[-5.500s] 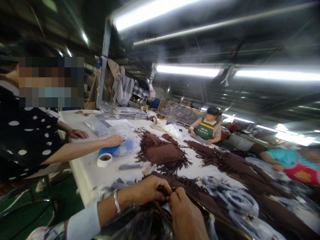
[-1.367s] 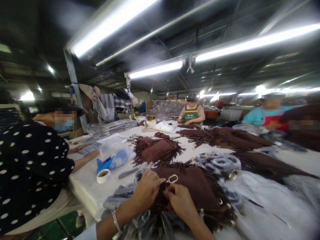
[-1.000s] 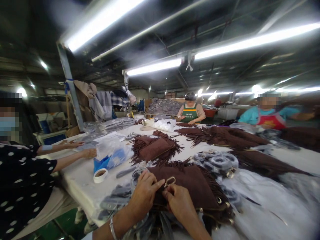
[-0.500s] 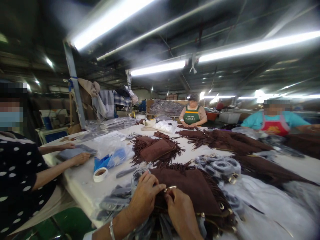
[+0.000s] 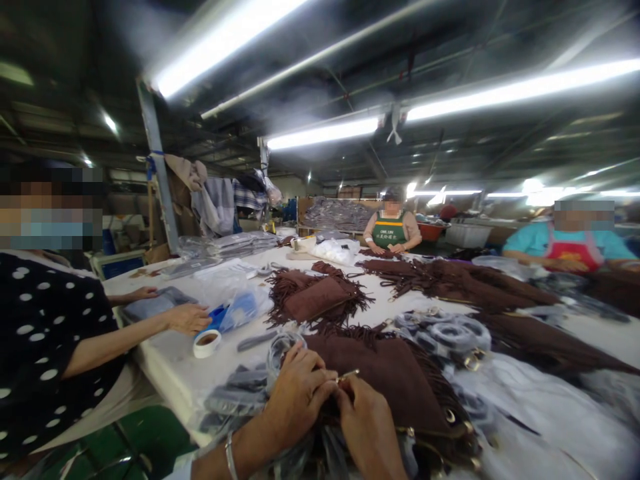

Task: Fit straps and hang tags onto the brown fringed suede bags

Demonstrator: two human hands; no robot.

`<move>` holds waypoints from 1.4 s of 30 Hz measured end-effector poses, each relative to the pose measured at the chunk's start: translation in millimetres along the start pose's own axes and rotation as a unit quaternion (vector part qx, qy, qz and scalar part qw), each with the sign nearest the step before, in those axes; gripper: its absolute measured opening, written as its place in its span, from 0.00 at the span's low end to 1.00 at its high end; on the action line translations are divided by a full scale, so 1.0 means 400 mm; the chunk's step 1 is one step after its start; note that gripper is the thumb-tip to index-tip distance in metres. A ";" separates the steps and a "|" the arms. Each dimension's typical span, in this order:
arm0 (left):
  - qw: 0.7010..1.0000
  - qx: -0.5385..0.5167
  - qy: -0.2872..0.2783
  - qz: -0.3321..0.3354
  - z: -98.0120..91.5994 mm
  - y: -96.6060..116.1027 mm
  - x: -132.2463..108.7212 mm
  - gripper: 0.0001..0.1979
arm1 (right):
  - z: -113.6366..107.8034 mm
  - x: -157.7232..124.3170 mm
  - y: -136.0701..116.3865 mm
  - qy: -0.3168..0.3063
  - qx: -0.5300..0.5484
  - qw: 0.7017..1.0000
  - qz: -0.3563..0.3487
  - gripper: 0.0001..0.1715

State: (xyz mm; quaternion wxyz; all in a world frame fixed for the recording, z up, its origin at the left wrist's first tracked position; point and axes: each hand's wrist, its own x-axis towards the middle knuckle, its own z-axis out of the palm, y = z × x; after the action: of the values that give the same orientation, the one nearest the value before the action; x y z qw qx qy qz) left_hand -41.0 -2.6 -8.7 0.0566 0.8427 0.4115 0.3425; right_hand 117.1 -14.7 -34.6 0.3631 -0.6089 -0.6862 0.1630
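A brown fringed bag (image 5: 385, 363) with gold-coloured fittings lies on the table in front of me. At its near left corner my right hand (image 5: 367, 417) pinches a gold-coloured metal clasp (image 5: 349, 376). My left hand (image 5: 303, 390), with a bangle at the wrist, is closed at the same corner, its thumb and fingertips meeting those of the right hand. The bag's edge between the fingertips is mostly hidden. Beside my left hand lies a coiled strap in clear plastic (image 5: 284, 350). More plastic-wrapped dark straps (image 5: 237, 393) lie left of it.
Another brown fringed bag (image 5: 320, 297) lies further back, with more brown bags (image 5: 460, 280) to the right. Wrapped strap coils (image 5: 450, 331), white plastic (image 5: 540, 407) and a tape roll (image 5: 207, 343) are around. Co-workers stand at left (image 5: 50, 333), across (image 5: 393, 230) and right (image 5: 570, 247).
My hands stay at the bag's corner, with the clasp turned slightly. The left co-worker's hand has moved right towards the blue plastic by the tape roll. The view has shifted a little left.
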 end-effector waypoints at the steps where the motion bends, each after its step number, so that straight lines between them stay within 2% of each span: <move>1: 1.000 -0.016 0.008 -0.023 0.007 0.002 0.003 0.11 | -0.001 -0.001 -0.001 0.000 0.002 1.000 -0.001 0.10; 7: 0.985 -0.110 0.043 -0.123 0.033 0.009 0.018 0.06 | -0.002 -0.016 -0.010 0.029 0.017 0.999 -0.011 0.12; 11: 0.974 -0.147 0.047 -0.167 0.029 0.011 0.024 0.05 | -0.002 -0.029 -0.003 0.023 0.093 0.995 -0.026 0.11; 13: 0.969 -0.167 0.044 -0.179 0.026 0.009 0.026 0.06 | -0.005 -0.034 0.007 0.008 0.161 0.987 0.009 0.09; 16: 0.966 -0.184 0.045 -0.178 0.023 0.006 0.025 0.06 | -0.008 -0.037 0.028 -0.023 0.254 0.961 0.103 0.10; 18: 0.968 -0.178 0.046 -0.169 0.020 0.009 0.021 0.06 | -0.008 -0.039 0.040 -0.030 0.284 0.949 0.130 0.11; 20: 0.978 -0.143 0.053 -0.140 0.017 0.017 0.014 0.07 | -0.005 -0.044 0.047 -0.019 0.266 0.957 0.118 0.11; 23: 0.998 -0.032 0.059 -0.010 0.015 0.026 0.002 0.08 | 0.001 -0.058 0.052 0.041 0.171 0.984 0.028 0.11; 25: 0.997 0.012 0.037 0.069 0.021 0.024 -0.002 0.07 | 0.004 -0.068 0.051 0.074 0.132 0.987 -0.047 0.11; 27: 0.998 -0.015 0.014 0.065 0.029 0.017 -0.003 0.07 | 0.004 -0.075 0.043 0.076 0.135 0.985 -0.078 0.11; 29: 0.997 -0.079 0.016 0.008 0.036 0.009 -0.001 0.08 | 0.000 -0.077 0.030 0.067 0.160 0.983 -0.050 0.10; 31: 0.989 -0.138 0.023 -0.036 0.036 0.002 -0.001 0.07 | -0.005 -0.074 0.016 0.057 0.203 0.977 0.029 0.11; 34: 0.978 -0.195 0.011 -0.067 0.027 -0.003 -0.003 0.06 | -0.006 -0.063 0.006 0.037 0.280 0.950 0.133 0.13; 38: 0.976 -0.199 -0.011 -0.081 0.023 -0.008 -0.009 0.06 | 0.006 -0.049 0.025 0.020 0.351 0.921 0.170 0.17; 42: 0.986 -0.158 -0.009 -0.059 0.036 -0.012 -0.012 0.04 | 0.008 -0.048 0.047 -0.005 0.396 0.904 0.161 0.18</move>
State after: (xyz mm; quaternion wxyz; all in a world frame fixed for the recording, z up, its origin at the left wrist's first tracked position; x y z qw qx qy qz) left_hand -37.3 -0.5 -24.0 0.2129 0.8003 0.4010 0.3917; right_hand 128.3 -28.5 -55.1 0.5398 -0.5162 -0.4594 0.4807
